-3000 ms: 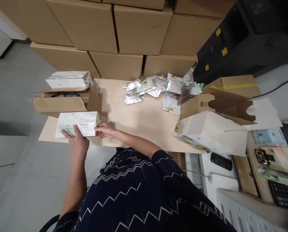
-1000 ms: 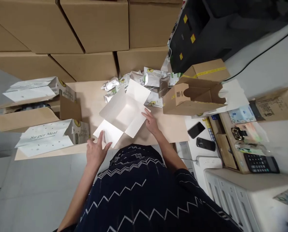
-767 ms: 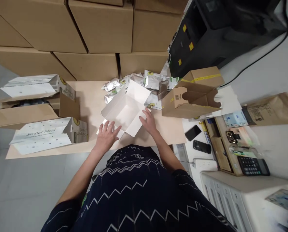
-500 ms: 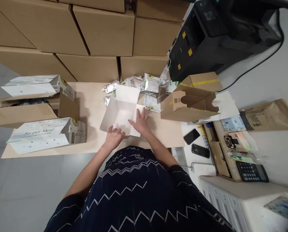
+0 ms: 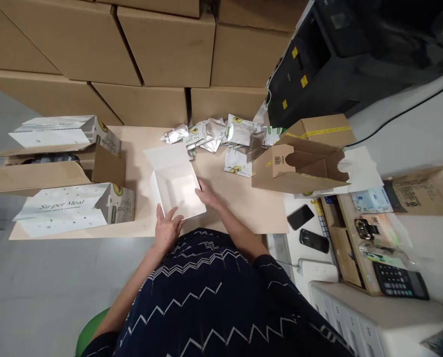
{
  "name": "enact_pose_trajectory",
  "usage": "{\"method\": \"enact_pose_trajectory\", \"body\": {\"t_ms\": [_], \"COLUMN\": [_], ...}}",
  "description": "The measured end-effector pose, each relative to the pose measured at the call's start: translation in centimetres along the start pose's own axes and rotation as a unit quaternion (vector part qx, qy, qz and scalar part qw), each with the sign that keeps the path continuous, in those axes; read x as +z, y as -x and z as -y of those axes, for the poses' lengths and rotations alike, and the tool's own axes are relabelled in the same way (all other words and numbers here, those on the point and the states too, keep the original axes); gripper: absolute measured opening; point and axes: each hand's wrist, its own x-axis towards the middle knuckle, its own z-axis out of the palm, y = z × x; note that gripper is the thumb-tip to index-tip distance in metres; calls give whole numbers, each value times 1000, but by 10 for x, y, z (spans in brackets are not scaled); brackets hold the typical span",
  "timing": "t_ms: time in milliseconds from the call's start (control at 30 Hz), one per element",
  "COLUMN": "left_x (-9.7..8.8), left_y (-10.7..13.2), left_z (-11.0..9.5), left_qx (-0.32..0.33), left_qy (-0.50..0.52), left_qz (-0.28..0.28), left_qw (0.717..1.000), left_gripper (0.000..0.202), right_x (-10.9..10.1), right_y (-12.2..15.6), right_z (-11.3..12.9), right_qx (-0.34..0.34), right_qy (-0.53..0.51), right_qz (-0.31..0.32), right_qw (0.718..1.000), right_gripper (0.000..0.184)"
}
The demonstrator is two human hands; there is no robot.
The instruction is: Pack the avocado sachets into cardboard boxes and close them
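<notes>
A white carton (image 5: 176, 186) stands open on the wooden table (image 5: 239, 198) right in front of me, one flap raised toward the far side. My left hand (image 5: 166, 229) grips its near left corner, thumb up against the wall. My right hand (image 5: 207, 193) presses on the carton's right wall, fingers curled over the edge. A heap of silver pouches with avocado prints (image 5: 221, 136) lies behind the carton.
Two closed white "Super Meal" cartons (image 5: 76, 209) (image 5: 67, 131) and an open brown box (image 5: 53, 168) sit at the left. An open brown box (image 5: 299, 166) stands at the right. Stacked brown cartons (image 5: 161, 49) back the table. Phones (image 5: 312, 228) and a calculator (image 5: 402, 285) lie on the right desk.
I left the closed carton at the left, brought an open flat-flapped carton in front of me, folded its flaps, and shifted it slightly left. Both hands now hold its sides.
</notes>
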Motion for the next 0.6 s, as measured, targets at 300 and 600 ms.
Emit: {"method": "enact_pose_trajectory", "body": {"t_ms": [300, 600], "left_x": [2, 1], "left_y": [1, -2], "left_z": [-4, -6], "left_qx": [-46, -67], "left_qy": [3, 13], "left_qz": [10, 24], "left_qw": [999, 997], "left_gripper": [22, 20], "right_x": [-72, -111], "right_y": [-23, -83], "right_z": [-57, -135], "right_qx": [62, 215], "right_qy": [-106, 229], "right_qz": [-118, -126], "right_qw": [985, 941], "right_gripper": [58, 82]}}
